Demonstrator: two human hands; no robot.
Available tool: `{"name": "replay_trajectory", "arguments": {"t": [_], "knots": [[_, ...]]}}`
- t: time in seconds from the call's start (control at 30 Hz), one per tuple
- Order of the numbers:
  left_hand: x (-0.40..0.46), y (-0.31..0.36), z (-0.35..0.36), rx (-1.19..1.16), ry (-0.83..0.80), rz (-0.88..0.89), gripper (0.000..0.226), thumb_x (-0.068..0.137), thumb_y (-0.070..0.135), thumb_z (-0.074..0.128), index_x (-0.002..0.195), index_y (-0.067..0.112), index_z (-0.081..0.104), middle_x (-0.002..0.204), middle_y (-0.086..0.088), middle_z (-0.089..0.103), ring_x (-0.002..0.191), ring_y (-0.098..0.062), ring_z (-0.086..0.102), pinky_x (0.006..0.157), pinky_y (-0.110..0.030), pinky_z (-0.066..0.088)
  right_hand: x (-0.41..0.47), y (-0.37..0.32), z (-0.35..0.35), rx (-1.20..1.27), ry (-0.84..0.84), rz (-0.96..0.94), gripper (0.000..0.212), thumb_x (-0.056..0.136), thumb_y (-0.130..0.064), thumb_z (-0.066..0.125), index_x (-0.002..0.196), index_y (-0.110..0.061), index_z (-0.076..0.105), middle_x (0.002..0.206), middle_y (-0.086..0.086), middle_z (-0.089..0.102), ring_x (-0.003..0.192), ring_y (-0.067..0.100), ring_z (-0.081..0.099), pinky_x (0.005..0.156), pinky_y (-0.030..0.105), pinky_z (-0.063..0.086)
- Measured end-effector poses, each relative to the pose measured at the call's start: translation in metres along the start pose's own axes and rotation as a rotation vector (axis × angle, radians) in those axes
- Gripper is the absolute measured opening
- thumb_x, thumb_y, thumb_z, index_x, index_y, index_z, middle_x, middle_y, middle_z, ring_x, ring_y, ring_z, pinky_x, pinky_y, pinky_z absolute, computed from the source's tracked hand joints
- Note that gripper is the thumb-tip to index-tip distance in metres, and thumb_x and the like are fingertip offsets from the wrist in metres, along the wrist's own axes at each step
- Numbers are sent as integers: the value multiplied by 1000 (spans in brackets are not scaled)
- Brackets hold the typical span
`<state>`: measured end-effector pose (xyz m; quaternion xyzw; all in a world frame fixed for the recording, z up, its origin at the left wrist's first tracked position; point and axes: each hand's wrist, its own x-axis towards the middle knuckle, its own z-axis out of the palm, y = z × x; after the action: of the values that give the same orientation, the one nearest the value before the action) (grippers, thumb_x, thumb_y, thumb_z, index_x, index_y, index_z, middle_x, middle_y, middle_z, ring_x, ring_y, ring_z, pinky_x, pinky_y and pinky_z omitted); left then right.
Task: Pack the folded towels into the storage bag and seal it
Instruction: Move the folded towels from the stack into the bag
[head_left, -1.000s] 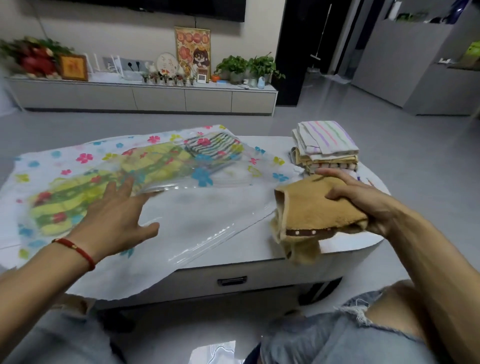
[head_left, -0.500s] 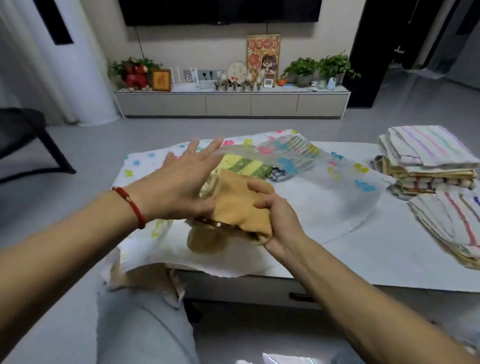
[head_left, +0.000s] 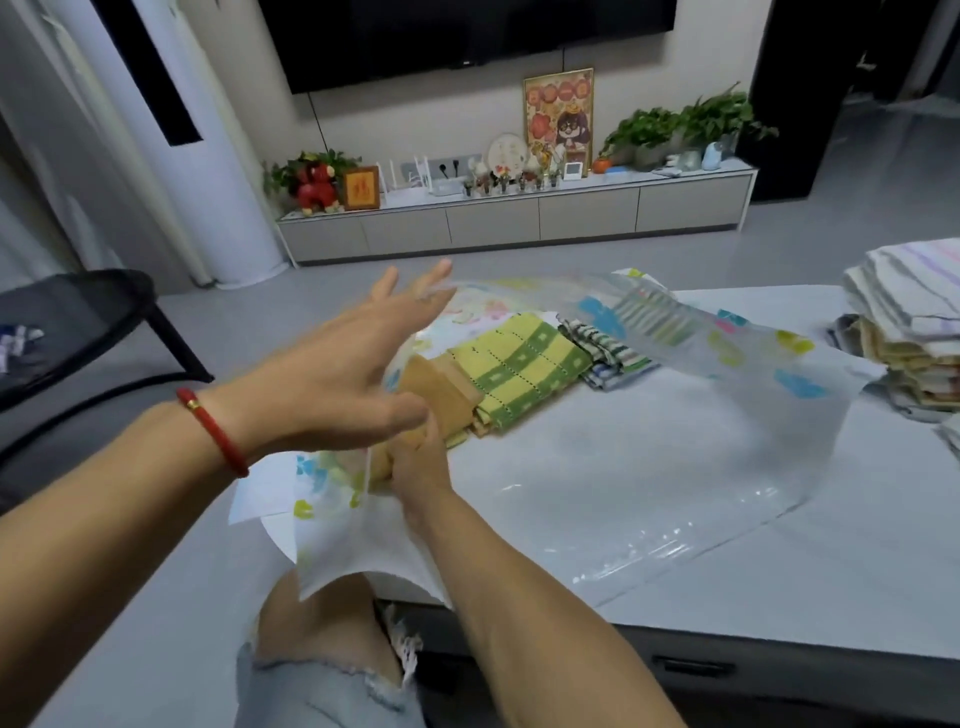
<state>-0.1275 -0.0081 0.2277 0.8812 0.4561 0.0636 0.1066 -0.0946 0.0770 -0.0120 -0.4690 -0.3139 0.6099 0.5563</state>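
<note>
Red cord circles the wrist of the left hand (head_left: 343, 374), fingers spread, lifting the clear flowered storage bag (head_left: 675, 415). The right hand (head_left: 415, 457) grips the tan towel (head_left: 441, 389) inside it, beside the green-checked towel (head_left: 524, 371). Folded towels (head_left: 909, 332) are stacked on the table's (head_left: 779, 597) right.

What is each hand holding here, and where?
Right hand grips the tan towel at its near end, inside the bag. Left hand lifts the bag's upper film.
</note>
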Motion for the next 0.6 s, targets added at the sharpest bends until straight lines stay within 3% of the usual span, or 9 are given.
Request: {"name": "replay_trajectory", "arguments": {"t": [0.13, 0.23, 0.3, 0.37, 0.43, 0.53, 0.6], "knots": [[0, -5, 6, 3, -2, -7, 93, 75, 30, 56, 155, 34, 10, 158, 32, -9, 149, -4, -11, 120, -33, 11, 7, -6, 2, -66, 33, -151, 54, 95, -20, 56, 147, -33, 51, 141, 1, 64, 125, 25, 62, 104, 43, 53], [2, -8, 7, 20, 35, 11, 88, 84, 18, 63, 155, 35, 13, 157, 35, -8, 149, -2, -10, 118, -30, 11, 8, -21, 15, -50, -90, -275, 49, 96, -22, 59, 145, -24, 57, 143, 6, 64, 134, 25, 59, 109, 46, 50], [2, -8, 7, 15, 43, 13, 90, 84, 17, 64, 155, 36, 13, 156, 36, -8, 148, -1, -9, 116, -30, 12, 9, -13, 12, -93, -135, -255, 40, 100, -16, 58, 139, -17, 58, 142, 9, 62, 132, 26, 58, 107, 43, 51], [2, -8, 7, 9, 27, 5, 92, 80, 22, 62, 155, 36, 11, 156, 37, -9, 148, -2, -10, 117, -32, 14, 13, 2, 2, -228, -201, -175, 29, 99, -2, 55, 123, -18, 49, 129, 9, 56, 118, 25, 54, 93, 38, 48], [1, -9, 8, 14, 10, -6, 94, 75, 29, 58, 155, 36, 10, 156, 37, -10, 149, -3, -10, 118, -36, 15, 12, 2, -7, -349, -253, -137, 42, 97, 2, 56, 120, -26, 35, 118, 6, 47, 106, 21, 49, 82, 38, 45], [-1, -8, 11, -5, 8, -5, 97, 66, 33, 52, 154, 38, 13, 156, 36, -8, 149, -5, -9, 118, -36, 17, 0, -15, -21, -392, -338, -64, 30, 103, -10, 55, 125, -28, 44, 106, 9, 53, 81, 21, 59, 70, 37, 57], [1, -5, 16, 3, 24, 8, 97, 64, 35, 52, 154, 37, 16, 159, 30, -6, 150, -8, -8, 118, -36, 16, -14, -29, -46, -486, -354, -23, 37, 102, -10, 55, 137, -23, 56, 103, 7, 62, 83, 22, 65, 76, 40, 61]]}}
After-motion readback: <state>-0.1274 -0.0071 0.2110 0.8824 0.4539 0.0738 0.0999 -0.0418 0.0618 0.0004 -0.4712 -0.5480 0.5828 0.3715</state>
